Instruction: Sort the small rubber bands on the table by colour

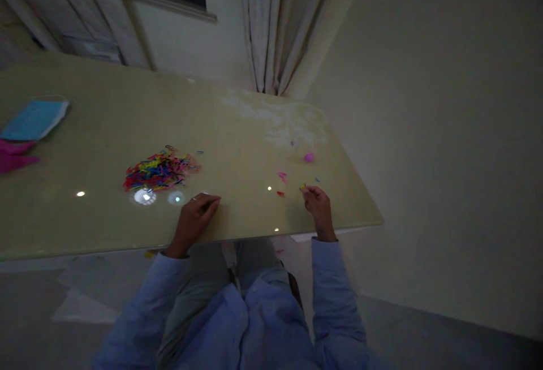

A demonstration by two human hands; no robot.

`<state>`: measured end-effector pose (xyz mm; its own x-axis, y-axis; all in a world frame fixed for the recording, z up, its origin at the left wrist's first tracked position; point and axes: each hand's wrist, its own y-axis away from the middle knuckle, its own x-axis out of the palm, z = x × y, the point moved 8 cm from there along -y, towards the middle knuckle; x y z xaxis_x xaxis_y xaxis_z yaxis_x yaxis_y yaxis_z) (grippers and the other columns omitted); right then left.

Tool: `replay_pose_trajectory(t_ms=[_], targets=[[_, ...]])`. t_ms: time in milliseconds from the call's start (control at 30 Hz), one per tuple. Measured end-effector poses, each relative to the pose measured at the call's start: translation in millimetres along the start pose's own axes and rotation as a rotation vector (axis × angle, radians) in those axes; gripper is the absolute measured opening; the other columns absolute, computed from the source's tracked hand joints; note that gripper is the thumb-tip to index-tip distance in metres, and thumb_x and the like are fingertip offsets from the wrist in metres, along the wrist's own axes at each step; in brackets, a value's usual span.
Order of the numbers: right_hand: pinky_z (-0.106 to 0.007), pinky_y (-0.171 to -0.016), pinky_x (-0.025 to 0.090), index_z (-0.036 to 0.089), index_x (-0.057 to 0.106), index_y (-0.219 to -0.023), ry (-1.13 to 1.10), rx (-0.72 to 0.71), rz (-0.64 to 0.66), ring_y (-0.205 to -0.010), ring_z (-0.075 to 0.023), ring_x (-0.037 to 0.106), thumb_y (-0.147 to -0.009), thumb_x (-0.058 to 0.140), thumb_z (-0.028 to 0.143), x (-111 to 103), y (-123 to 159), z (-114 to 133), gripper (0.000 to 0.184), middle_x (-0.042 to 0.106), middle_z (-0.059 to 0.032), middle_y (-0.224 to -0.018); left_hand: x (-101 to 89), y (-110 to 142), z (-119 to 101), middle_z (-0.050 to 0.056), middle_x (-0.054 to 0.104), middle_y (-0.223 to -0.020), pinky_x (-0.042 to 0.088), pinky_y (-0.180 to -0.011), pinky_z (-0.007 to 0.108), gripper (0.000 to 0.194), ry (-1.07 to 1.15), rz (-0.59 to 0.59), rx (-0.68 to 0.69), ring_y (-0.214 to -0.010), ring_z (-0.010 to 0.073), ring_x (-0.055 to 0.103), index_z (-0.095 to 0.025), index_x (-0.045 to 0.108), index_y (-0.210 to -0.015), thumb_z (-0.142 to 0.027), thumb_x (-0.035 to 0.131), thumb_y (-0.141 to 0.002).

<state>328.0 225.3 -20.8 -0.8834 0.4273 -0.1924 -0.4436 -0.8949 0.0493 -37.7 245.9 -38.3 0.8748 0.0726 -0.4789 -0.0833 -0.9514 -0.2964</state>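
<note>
My right hand [318,206] is pinching a yellow bit [302,187], well right of the pile [159,173].
I'm clamping its fingertips on that bit — light, steady pressure is suiting something so small. My left hand [195,217] is resting near the pile's right side, finger and thumb together; whether anything's between them, I can't tell.

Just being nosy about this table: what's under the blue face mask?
Tabletop shows beside the blue face mask, with a magenta item at its near edge. Whatever lies beneath the mask is covered, so I can't say.
</note>
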Motion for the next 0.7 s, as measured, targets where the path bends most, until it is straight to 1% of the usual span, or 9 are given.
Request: replay_pose_trajectory(t_ms=[67, 133, 233, 333, 400, 500, 600, 700], targets=[[-0.027, -0.058, 0.04, 0.018, 0.061, -0.077, 0.292, -0.122, -0.189, -0.061, -0.0145, 0.053, -0.071, 0.062, 0.042, -37, -10, -1, 0.025, 0.062, -0.0019, -0.069, -0.8, 0, 1, 0.005, 0.071, -0.089, 0.051, -0.079, 0.029, 0.028, -0.02, -0.002, -0.004, -0.083, 0.0171, 0.065, -0.019, 0.071, -0.089, -0.042, 0.055, -0.087], [-0.031, -0.068, 0.045, 0.017, 0.063, -0.079, 0.496, -0.183, -0.281, -0.069, -0.0187, 0.058, -0.074, 0.056, 0.042, -61, -14, -5, 0.026, 0.067, -0.0069, -0.075, -2.1, 0, 2, 0.005, 0.071, -0.089, 0.051, -0.08, 0.03, 0.029, -0.032, -0.012, -0.003, -0.084, 0.0175, 0.065, -0.019, 0.071, -0.089, -0.043, 0.055, -0.086], [-0.034, -0.072, 0.046, 0.017, 0.063, -0.079, 0.626, -0.198, -0.321, -0.07, -0.0211, 0.059, -0.076, 0.05, 0.042, -81, -15, -15, 0.029, 0.069, -0.0104, -0.077, -4.0, 0, 4, 0.005, 0.072, -0.09, 0.052, -0.082, 0.03, 0.029, -0.042, -0.024, -0.004, -0.085, 0.0181, 0.065, -0.02, 0.071, -0.089, -0.044, 0.056, -0.085], [-0.035, -0.073, 0.046, 0.017, 0.063, -0.078, 0.649, -0.201, -0.312, -0.071, -0.0216, 0.06, -0.076, 0.049, 0.042, -84, -11, -20, 0.029, 0.069, -0.011, -0.078, -6.0, 0, 5, 0.004, 0.072, -0.091, 0.052, -0.08, 0.03, 0.03, -0.057, -0.038, -0.015, -0.084, 0.0184, 0.065, -0.02, 0.071, -0.088, -0.045, 0.056, -0.084], [-0.034, -0.073, 0.046, 0.016, 0.064, -0.08, 0.616, -0.209, -0.256, -0.072, -0.0212, 0.06, -0.077, 0.049, 0.042, -75, -6, -18, 0.03, 0.068, -0.0103, -0.079, -6.4, 0, 5, 0.004, 0.072, -0.09, 0.052, -0.079, 0.03, 0.031, -0.069, -0.037, -0.023, -0.083, 0.0186, 0.065, -0.02, 0.072, -0.088, -0.046, 0.056, -0.084], [-0.03, -0.069, 0.046, 0.016, 0.065, -0.084, 0.552, -0.245, -0.116, -0.069, -0.0191, 0.06, -0.08, 0.051, 0.042, -44, 1, -9, 0.03, 0.068, -0.0077, -0.078, -6.0, -1, 6, 0.004, 0.072, -0.089, 0.052, -0.079, 0.031, 0.031, -0.086, -0.028, -0.03, -0.084, 0.0187, 0.065, -0.021, 0.072, -0.087, -0.047, 0.055, -0.084], [-0.028, -0.067, 0.044, 0.017, 0.066, -0.084, 0.547, -0.33, 0.032, -0.067, -0.017, 0.058, -0.085, 0.051, 0.038, 1, 5, 8, 0.026, 0.067, -0.005, -0.076, -5.5, -1, 6, 0.004, 0.071, -0.09, 0.052, -0.078, 0.03, 0.031, -0.094, -0.022, -0.035, -0.084, 0.0183, 0.065, -0.021, 0.072, -0.088, -0.046, 0.055, -0.084], [-0.027, -0.07, 0.042, 0.018, 0.065, -0.083, 0.641, -0.447, 0.167, -0.073, -0.0169, 0.058, -0.087, 0.05, 0.029, 52, 2, 24, 0.019, 0.067, -0.0048, -0.079, -6.0, -1, 6, 0.005, 0.071, -0.089, 0.051, -0.078, 0.03, 0.031, -0.086, -0.033, -0.036, -0.084, 0.018, 0.064, -0.02, 0.072, -0.088, -0.046, 0.055, -0.085]])
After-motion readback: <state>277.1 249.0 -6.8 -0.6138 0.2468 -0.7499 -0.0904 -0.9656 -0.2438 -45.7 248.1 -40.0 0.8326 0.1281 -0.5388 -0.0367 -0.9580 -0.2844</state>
